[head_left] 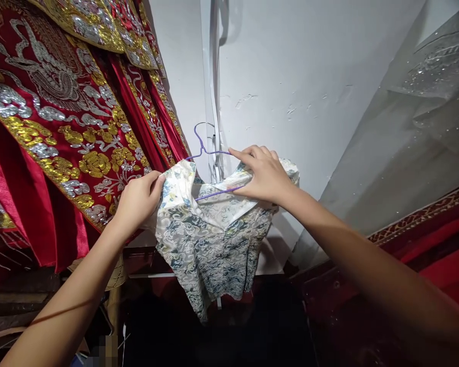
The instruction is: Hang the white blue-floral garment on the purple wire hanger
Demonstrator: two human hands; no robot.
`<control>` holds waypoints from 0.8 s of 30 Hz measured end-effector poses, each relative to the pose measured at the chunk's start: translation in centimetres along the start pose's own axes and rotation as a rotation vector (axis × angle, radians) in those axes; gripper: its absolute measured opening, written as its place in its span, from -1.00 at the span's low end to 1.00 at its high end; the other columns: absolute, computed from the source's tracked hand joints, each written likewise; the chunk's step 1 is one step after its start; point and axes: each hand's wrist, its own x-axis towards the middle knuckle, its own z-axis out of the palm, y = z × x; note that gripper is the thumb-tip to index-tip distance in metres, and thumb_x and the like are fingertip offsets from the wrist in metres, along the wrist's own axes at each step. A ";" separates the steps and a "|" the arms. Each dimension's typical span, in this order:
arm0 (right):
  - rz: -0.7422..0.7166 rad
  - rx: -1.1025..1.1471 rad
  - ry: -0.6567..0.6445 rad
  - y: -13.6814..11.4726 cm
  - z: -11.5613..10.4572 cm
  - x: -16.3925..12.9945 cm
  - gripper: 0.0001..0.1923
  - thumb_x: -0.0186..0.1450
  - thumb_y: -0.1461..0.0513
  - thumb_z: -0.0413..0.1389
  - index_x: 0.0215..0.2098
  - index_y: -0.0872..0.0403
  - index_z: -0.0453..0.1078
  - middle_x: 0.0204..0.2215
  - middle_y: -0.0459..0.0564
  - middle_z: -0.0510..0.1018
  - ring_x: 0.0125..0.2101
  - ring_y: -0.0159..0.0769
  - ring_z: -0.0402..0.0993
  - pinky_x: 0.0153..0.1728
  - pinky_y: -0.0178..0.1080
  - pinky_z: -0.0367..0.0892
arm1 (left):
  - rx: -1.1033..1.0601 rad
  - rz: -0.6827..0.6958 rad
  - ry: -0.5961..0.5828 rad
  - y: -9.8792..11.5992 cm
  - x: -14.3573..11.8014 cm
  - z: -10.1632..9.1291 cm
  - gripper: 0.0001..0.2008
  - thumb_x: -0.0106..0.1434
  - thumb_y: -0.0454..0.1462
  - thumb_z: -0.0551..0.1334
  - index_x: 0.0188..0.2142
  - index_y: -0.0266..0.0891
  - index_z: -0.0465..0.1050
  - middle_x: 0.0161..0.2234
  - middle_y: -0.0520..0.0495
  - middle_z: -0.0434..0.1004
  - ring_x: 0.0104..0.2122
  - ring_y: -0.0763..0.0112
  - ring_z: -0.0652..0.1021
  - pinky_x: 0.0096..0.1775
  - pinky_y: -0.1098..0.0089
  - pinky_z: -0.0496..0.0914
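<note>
A patterned top [218, 250] in white, grey and blue with a V-neck hangs on a purple hanger [202, 145] in front of me. Its hook rises at a slim white upright pole [210, 76]; whether it rests on anything is unclear. My left hand [139, 199] pinches the top's left shoulder between thumb and fingers. On the other side, my right hand [262, 173] is closed over the right shoulder and neckline, with the hanger's bar running under its thumb. The fingertips behind the cloth are hidden.
Red garments [61, 112] with gold and silver embroidery hang at the left. A pale, scuffed wall [290, 66] stands behind. Sheer, sparkling fabric [416, 127] drapes down the right, above red cloth [443, 270]. The lower part is dark.
</note>
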 end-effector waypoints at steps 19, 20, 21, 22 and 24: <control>0.081 0.719 -0.018 -4.8 4.8 -10.2 -0.18 0.28 0.21 0.17 0.45 -0.06 0.00 0.31 0.05 0.31 0.31 -0.03 0.20 0.30 0.04 0.12 | -0.267 0.192 0.276 1.5 -2.2 7.4 -0.58 0.40 -0.16 0.16 0.20 -0.21 0.30 0.22 -0.30 0.30 0.25 0.03 0.31 0.25 0.03 0.18; 0.105 0.856 -0.067 -5.2 5.6 -10.7 -0.28 0.30 0.17 0.17 0.40 -0.04 0.13 0.21 0.05 0.45 0.22 -0.06 0.34 0.23 -0.02 0.23 | -0.286 0.198 0.302 1.8 -2.6 8.1 -0.55 0.39 -0.17 0.18 0.22 -0.20 0.27 0.25 -0.30 0.25 0.28 0.03 0.26 0.28 0.01 0.15; 0.160 0.953 -0.131 -5.4 6.6 -11.1 -0.42 0.32 0.13 0.17 0.30 -0.01 0.30 0.07 0.05 0.57 0.10 -0.09 0.46 0.14 -0.08 0.32 | -0.318 0.201 0.308 2.0 -3.1 8.9 -0.54 0.38 -0.17 0.19 0.23 -0.19 0.24 0.25 -0.30 0.24 0.28 0.05 0.25 0.28 0.01 0.14; 0.258 1.014 -0.208 -5.6 7.9 -11.5 -0.57 0.32 0.09 0.17 0.13 0.02 0.47 -0.09 0.03 0.65 -0.04 -0.12 0.55 0.04 -0.13 0.38 | -0.359 0.199 0.299 2.3 -3.5 9.8 -0.53 0.37 -0.17 0.21 0.23 -0.18 0.22 0.22 -0.29 0.26 0.26 0.06 0.28 0.27 0.02 0.17; 0.523 1.051 -0.366 -5.6 11.1 -12.0 -0.67 0.33 0.01 0.15 -0.29 0.06 0.61 -0.38 0.02 0.67 -0.32 -0.21 0.57 -0.20 -0.23 0.43 | -0.458 0.155 0.247 2.7 -4.3 11.9 -0.55 0.35 -0.17 0.23 0.18 -0.18 0.23 0.12 -0.26 0.34 0.16 0.09 0.38 0.19 0.06 0.26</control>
